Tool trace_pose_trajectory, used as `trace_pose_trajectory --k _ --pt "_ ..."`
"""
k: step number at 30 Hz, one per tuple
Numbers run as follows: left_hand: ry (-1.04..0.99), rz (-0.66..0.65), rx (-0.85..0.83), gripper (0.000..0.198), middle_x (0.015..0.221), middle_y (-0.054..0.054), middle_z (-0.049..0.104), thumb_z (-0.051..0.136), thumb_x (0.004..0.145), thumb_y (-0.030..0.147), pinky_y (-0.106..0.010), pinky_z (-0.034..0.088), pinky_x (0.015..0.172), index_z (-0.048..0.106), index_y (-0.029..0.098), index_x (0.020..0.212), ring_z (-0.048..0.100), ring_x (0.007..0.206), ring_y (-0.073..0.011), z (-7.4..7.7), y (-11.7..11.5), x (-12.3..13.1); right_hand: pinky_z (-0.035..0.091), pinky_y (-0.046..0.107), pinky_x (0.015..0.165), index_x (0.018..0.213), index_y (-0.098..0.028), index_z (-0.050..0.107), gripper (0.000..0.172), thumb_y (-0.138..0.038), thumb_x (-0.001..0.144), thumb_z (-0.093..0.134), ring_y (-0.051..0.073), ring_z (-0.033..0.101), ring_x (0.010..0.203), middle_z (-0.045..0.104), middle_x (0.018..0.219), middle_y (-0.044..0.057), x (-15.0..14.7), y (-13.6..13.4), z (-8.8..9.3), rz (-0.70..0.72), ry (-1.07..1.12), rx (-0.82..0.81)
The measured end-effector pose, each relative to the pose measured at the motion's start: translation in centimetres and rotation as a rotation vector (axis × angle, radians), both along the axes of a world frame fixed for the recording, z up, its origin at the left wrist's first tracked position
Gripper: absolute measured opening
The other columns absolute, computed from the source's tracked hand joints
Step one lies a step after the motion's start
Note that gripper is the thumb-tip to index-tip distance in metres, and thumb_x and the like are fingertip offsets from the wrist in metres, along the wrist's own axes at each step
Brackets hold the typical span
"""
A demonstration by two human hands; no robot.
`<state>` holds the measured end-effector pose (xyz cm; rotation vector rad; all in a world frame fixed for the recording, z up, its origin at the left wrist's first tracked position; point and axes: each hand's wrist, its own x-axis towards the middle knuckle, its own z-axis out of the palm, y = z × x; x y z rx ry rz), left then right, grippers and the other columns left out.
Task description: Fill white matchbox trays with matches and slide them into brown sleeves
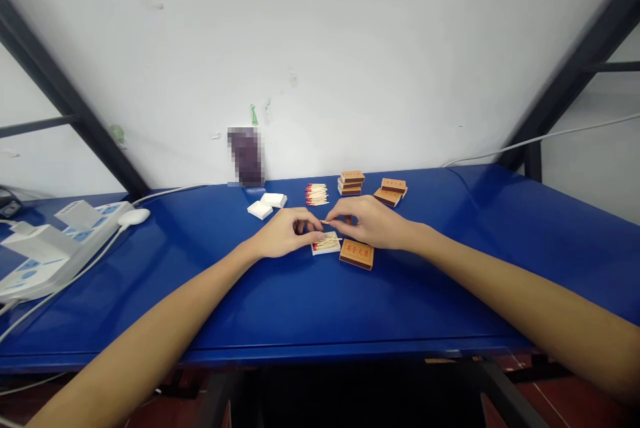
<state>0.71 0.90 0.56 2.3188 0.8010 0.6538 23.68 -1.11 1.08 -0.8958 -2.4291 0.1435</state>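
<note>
My right hand (367,220) pinches a matchstick (325,222) between thumb and forefinger, above the table. The other end of this stick points at the fingertips of my left hand (287,231). My left hand curves with thumb and forefinger apart, the thumb at the upper edge of a white matchbox tray (333,249). Matches with red heads lie in this tray, some crossing at an angle. An orange matchbox sleeve (357,254) with red characters rests just right of the tray. Behind my hands, a group of red-headed matches (317,195) lies on the table.
Two white trays (261,210) lie at left on the blue table (280,301). Stacked matchboxes (351,183) stand at the back, with more orange boxes (393,186) to their right. A power strip (45,261) with cables occupies the far left. A pale wall (325,48) rises behind.
</note>
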Motion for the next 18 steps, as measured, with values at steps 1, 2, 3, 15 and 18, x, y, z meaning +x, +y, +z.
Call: trace_pose_trajectory --k 1,2,3,15,18 --pt "-0.006 0.002 0.030 0.025 0.080 -0.002 0.063 0.068 0.084 0.040 -0.025 0.041 0.060 0.071 0.016 0.092 0.052 0.065 -0.0108 -0.1 -0.1 0.1 0.044 0.029 0.067 0.097 -0.016 0.072 0.018 -0.019 0.091 0.055 0.017 0.064 0.077 0.073 0.090 0.006 0.2 0.2 -0.1 -0.034 -0.024 -0.001" --pt "-0.014 0.000 0.060 0.024 0.084 -0.003 0.064 0.068 0.084 0.040 -0.025 0.043 0.062 0.071 0.017 0.091 0.053 0.068 -0.0115 -0.1 -0.2 0.2 0.045 0.029 0.069 0.099 -0.016 0.072 0.019 -0.018 0.091 0.055 0.018 0.064 0.080 0.073 0.093 0.007 0.4 0.5 -0.1 -0.067 -0.048 -0.001" --pt "-0.022 -0.004 0.087 0.023 0.087 -0.003 0.064 0.067 0.085 0.039 -0.026 0.044 0.065 0.072 0.017 0.091 0.055 0.072 -0.0122 -0.2 -0.3 0.3 0.045 0.030 0.070 0.100 -0.016 0.072 0.020 -0.018 0.091 0.055 0.019 0.064 0.082 0.073 0.094 0.008 0.7 0.7 -0.2 -0.101 -0.065 -0.002" --pt "0.065 -0.121 0.202 0.031 0.105 -0.006 0.059 0.049 0.099 0.033 -0.036 0.045 0.092 0.063 0.025 0.125 0.054 0.101 -0.0190 -0.5 -0.8 1.2 0.043 0.029 0.069 0.092 -0.018 0.074 0.018 -0.032 0.091 0.062 0.017 0.059 0.078 0.065 0.090 0.006 0.9 2.4 -1.7 -0.143 -0.046 -0.120" --pt "0.101 -0.157 0.202 0.034 0.103 -0.006 0.055 0.038 0.102 0.027 -0.036 0.044 0.093 0.063 0.024 0.124 0.053 0.099 -0.0187 -0.7 -0.7 1.2 0.042 0.028 0.067 0.087 -0.017 0.074 0.012 -0.027 0.088 0.066 0.015 0.058 0.075 0.064 0.087 0.005 0.7 2.6 -1.8 -0.124 0.007 -0.133"
